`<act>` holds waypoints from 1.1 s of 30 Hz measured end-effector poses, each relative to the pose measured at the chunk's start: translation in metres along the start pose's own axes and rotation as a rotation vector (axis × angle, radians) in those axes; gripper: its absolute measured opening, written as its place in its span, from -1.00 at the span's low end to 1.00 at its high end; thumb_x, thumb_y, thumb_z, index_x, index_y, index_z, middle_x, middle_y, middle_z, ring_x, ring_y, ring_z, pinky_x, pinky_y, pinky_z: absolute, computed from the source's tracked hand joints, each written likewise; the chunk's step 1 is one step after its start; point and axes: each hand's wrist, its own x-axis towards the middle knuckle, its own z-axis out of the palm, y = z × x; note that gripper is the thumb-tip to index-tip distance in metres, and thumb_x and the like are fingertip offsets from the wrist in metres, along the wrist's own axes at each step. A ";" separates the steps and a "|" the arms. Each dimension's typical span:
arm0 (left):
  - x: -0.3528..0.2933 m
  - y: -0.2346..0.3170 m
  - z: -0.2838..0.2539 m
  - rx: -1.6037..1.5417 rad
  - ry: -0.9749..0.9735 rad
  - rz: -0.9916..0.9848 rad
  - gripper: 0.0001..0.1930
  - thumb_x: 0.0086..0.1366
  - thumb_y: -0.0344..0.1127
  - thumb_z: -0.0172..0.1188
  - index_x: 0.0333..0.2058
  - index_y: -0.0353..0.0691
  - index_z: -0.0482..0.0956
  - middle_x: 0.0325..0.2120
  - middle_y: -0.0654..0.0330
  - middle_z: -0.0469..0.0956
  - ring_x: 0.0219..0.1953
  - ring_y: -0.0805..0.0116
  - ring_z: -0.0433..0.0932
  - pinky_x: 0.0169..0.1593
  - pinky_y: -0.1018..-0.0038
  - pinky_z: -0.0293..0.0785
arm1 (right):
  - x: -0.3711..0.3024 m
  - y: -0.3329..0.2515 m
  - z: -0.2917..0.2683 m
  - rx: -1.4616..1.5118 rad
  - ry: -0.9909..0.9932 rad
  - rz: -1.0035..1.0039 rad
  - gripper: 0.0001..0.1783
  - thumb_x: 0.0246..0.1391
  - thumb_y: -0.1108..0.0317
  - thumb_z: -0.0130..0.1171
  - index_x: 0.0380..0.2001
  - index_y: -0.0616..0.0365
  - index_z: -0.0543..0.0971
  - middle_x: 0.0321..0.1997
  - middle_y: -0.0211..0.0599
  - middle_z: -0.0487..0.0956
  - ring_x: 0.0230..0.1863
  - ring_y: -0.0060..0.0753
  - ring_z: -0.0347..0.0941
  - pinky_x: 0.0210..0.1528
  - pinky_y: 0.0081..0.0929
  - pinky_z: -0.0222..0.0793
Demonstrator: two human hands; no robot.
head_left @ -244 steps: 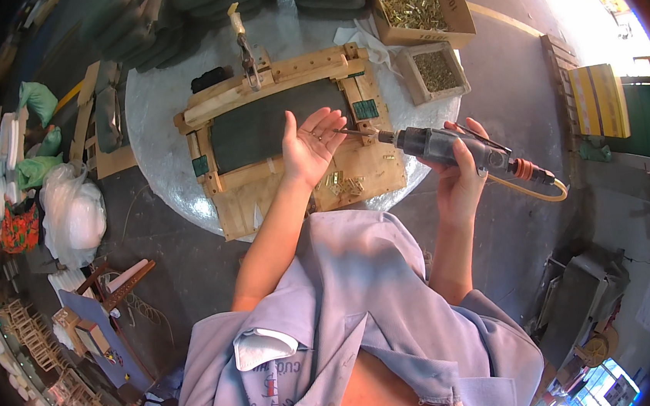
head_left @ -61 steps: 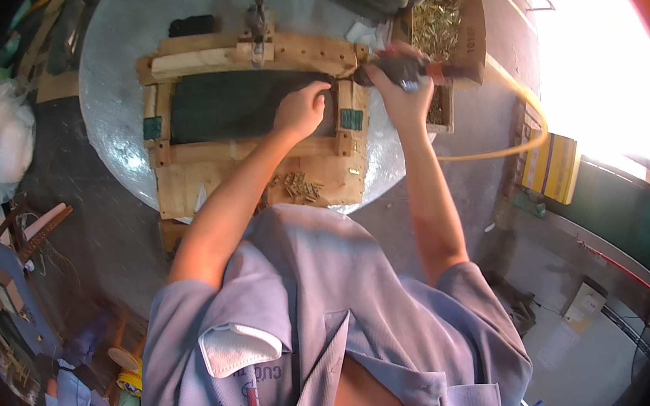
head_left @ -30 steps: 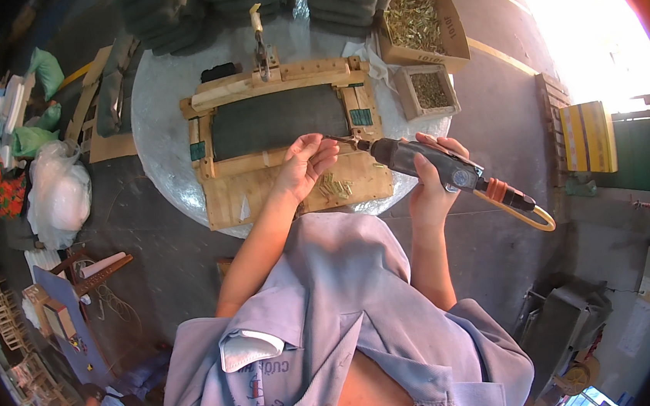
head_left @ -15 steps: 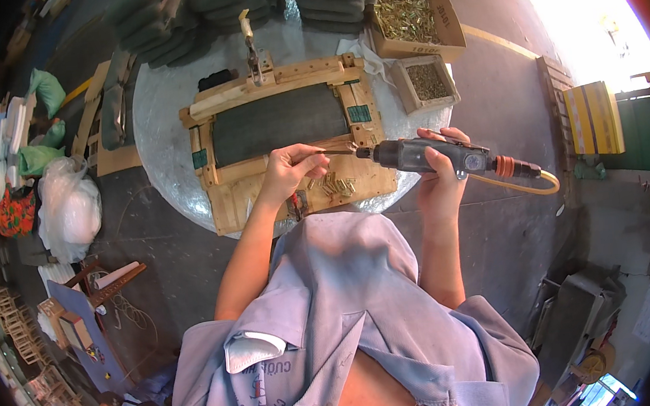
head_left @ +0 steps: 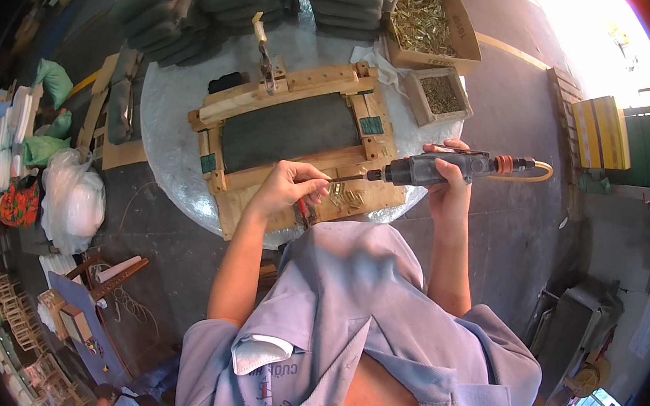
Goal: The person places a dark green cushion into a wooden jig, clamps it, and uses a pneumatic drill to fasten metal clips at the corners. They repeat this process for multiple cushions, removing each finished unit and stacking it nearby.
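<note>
My right hand (head_left: 448, 180) is wrapped round a dark power screwdriver (head_left: 423, 170), which lies level and points left. From its chuck a thin bit (head_left: 350, 177) reaches to the fingertips of my left hand (head_left: 290, 185), closed in a pinch at the bit's end. Whatever sits between those fingertips is too small to make out. Beneath both hands is a wooden frame jig (head_left: 286, 160) holding a dark grey fabric panel (head_left: 292, 132). Several small brass-coloured pieces (head_left: 348, 199) lie on the jig's near board, beside a red-handled tool (head_left: 302, 209).
A toggle clamp (head_left: 264, 57) stands at the jig's far side. Stacks of dark padded pieces (head_left: 246, 9) sit behind it. To the right are a cardboard box (head_left: 436, 56) of brass-coloured pieces and a smaller tray (head_left: 456, 111). A yellow hose (head_left: 531, 173) trails from the screwdriver.
Both hands have come nearer to me over the jig's near board. The screwdriver has swung from a slight tilt to level. My left hand still pinches at the bit's end.
</note>
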 end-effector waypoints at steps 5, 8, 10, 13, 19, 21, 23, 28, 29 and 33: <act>0.005 0.005 -0.007 -0.010 -0.077 -0.055 -0.82 0.50 -0.34 0.35 -0.16 -0.36 0.79 -0.39 0.10 0.80 -0.43 0.46 0.74 -0.33 0.49 0.71 | 0.008 0.004 -0.003 0.040 -0.007 0.040 -0.44 0.19 0.42 0.26 0.26 0.04 0.42 0.11 -0.02 0.66 0.11 -0.04 0.68 0.20 0.05 0.69; 0.009 0.009 -0.008 -0.030 -0.099 -0.055 -0.78 0.51 -0.27 0.36 -0.18 -0.35 0.78 -0.42 0.09 0.79 -0.51 0.42 0.74 -0.39 0.49 0.69 | 0.013 0.007 -0.007 0.084 0.003 0.071 -0.44 0.21 0.41 0.26 0.27 0.02 0.42 0.12 -0.05 0.66 0.12 -0.07 0.68 0.20 0.05 0.69; 0.011 0.008 -0.007 -0.057 -0.095 -0.047 -0.76 0.51 -0.23 0.37 -0.19 -0.35 0.77 -0.44 0.09 0.78 -0.54 0.41 0.73 -0.41 0.49 0.68 | 0.016 0.004 -0.003 0.109 0.024 0.093 -0.45 0.21 0.43 0.27 0.26 0.05 0.43 0.10 -0.02 0.68 0.09 -0.16 0.67 0.12 -0.08 0.71; 0.015 0.003 -0.005 -0.121 -0.093 -0.049 -0.75 0.51 -0.22 0.37 -0.18 -0.34 0.77 -0.46 0.11 0.78 -0.55 0.45 0.71 -0.44 0.52 0.66 | 0.020 0.003 0.000 0.112 0.058 0.111 -0.45 0.21 0.44 0.28 0.26 0.05 0.43 0.09 -0.02 0.68 0.10 -0.21 0.65 0.09 -0.13 0.71; 0.039 -0.033 -0.008 -0.292 0.126 0.007 -0.74 0.49 -0.17 0.40 -0.14 -0.29 0.77 -0.51 0.21 0.74 -0.57 0.56 0.64 -0.51 0.60 0.56 | 0.039 0.016 0.014 -0.028 0.021 -0.061 -0.43 0.14 0.53 0.34 0.22 0.17 0.44 0.07 -0.03 0.70 0.18 -0.17 0.65 0.21 -0.18 0.63; 0.054 -0.045 -0.014 -0.347 0.367 0.071 -0.74 0.48 -0.16 0.42 -0.12 -0.27 0.76 -0.57 0.27 0.68 -0.62 0.60 0.58 -0.56 0.63 0.48 | 0.052 0.022 0.025 -0.192 -0.003 -0.187 -0.42 0.09 0.58 0.38 0.19 0.22 0.46 0.06 -0.03 0.70 0.19 -0.16 0.66 0.25 -0.20 0.61; 0.064 -0.054 -0.048 -0.528 0.559 -0.016 -0.74 0.44 -0.15 0.47 -0.11 -0.24 0.76 -0.64 0.36 0.55 -0.69 0.66 0.43 -0.62 0.65 0.30 | 0.073 0.026 0.038 -0.422 -0.026 -0.328 -0.41 0.03 0.64 0.42 0.15 0.26 0.48 0.06 -0.02 0.71 0.18 -0.16 0.67 0.28 -0.22 0.58; 0.074 -0.078 -0.095 -0.416 0.833 -0.087 -0.66 0.38 -0.06 0.52 -0.12 -0.21 0.73 -0.65 0.45 0.39 -0.72 0.66 0.28 -0.66 0.62 0.07 | 0.123 0.049 0.053 -0.559 -0.078 -0.415 -0.44 0.04 0.62 0.48 0.11 0.25 0.50 0.08 -0.03 0.70 0.14 -0.24 0.68 0.27 -0.28 0.58; 0.074 -0.080 -0.099 -0.442 0.807 -0.098 -0.66 0.39 -0.06 0.52 -0.13 -0.22 0.72 -0.65 0.46 0.39 -0.73 0.66 0.28 -0.66 0.61 0.06 | 0.131 0.054 0.055 -0.568 -0.084 -0.407 -0.44 0.04 0.62 0.48 0.11 0.25 0.50 0.09 -0.04 0.70 0.13 -0.24 0.68 0.27 -0.28 0.58; 0.073 -0.083 -0.104 -0.507 0.810 -0.138 -0.66 0.40 -0.06 0.50 -0.15 -0.23 0.72 -0.67 0.45 0.38 -0.74 0.63 0.29 -0.66 0.60 0.06 | 0.145 0.067 0.065 -0.633 -0.088 -0.395 -0.46 0.03 0.62 0.48 0.08 0.25 0.52 0.09 -0.07 0.69 0.10 -0.26 0.68 0.25 -0.30 0.58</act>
